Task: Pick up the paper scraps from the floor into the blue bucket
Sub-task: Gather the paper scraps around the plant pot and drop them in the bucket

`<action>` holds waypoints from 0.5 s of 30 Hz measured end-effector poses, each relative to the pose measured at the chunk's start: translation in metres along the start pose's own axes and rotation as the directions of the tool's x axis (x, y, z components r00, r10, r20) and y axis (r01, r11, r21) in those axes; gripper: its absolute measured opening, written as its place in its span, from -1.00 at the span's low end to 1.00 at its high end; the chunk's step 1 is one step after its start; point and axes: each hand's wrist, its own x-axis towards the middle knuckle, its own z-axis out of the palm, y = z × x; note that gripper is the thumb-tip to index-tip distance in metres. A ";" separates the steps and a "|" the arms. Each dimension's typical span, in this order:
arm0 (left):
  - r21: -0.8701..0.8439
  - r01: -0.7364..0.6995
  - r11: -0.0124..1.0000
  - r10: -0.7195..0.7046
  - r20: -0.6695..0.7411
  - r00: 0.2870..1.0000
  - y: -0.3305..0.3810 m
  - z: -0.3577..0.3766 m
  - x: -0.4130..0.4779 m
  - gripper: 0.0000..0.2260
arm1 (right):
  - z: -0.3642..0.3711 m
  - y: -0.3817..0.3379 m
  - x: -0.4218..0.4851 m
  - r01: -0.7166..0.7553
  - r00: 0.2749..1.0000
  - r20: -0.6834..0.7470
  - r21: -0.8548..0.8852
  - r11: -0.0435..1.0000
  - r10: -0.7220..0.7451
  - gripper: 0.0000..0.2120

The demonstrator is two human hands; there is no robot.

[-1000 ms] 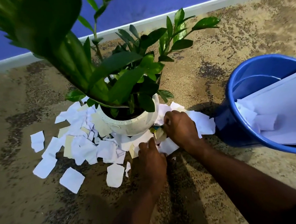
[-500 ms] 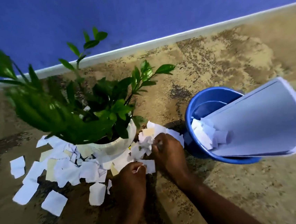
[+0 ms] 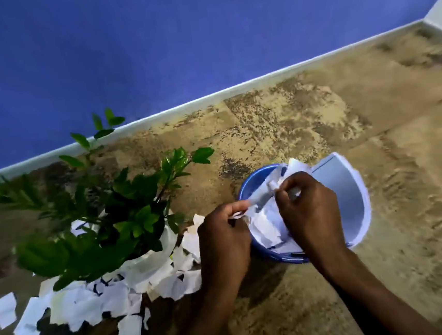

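Observation:
The blue bucket [image 3: 246,189] stands on the floor right of centre, with white scraps and a large curved white sheet [image 3: 344,196] inside it. My left hand [image 3: 222,237] is at the bucket's near-left rim, pinching white paper scraps [image 3: 260,197]. My right hand [image 3: 309,210] is over the bucket's mouth, fingers closed on the same bunch of scraps. Several more white paper scraps [image 3: 113,299] lie on the floor at lower left, around the plant pot.
A potted plant [image 3: 127,211] in a white pot [image 3: 153,257] stands left of the bucket, leaves spreading over the scraps. A blue wall with white skirting [image 3: 208,98] runs behind. Mottled tan floor [image 3: 385,259] lies right of the bucket.
Both hands have lifted from the floor beside the pot and moved right, carrying scraps over the bucket. The view has pulled back and tilted up.

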 end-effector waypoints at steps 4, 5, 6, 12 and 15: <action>-0.020 -0.032 0.999 0.034 0.135 0.990 0.008 0.027 0.018 -0.69 | -0.013 0.014 0.022 -0.060 0.998 -0.015 -0.087 0.994 0.059 -0.88; -0.038 -0.030 0.999 0.036 0.171 0.985 0.007 0.032 0.020 -0.67 | -0.015 0.016 0.024 -0.067 0.998 -0.027 -0.087 0.994 0.065 -0.91; -0.057 -0.026 0.998 0.037 0.203 0.978 0.006 0.036 0.023 -0.66 | -0.016 0.018 0.026 -0.068 0.997 -0.038 -0.085 0.994 0.065 -0.92; -0.161 0.018 0.987 0.019 0.229 0.973 -0.001 0.044 0.032 -0.63 | -0.018 0.024 0.030 -0.069 0.995 -0.076 -0.054 0.996 0.065 -0.91; -0.195 0.035 0.980 0.013 0.236 0.972 -0.003 0.043 0.033 -0.67 | -0.017 0.025 0.032 -0.066 0.995 -0.083 -0.030 0.997 0.064 -0.92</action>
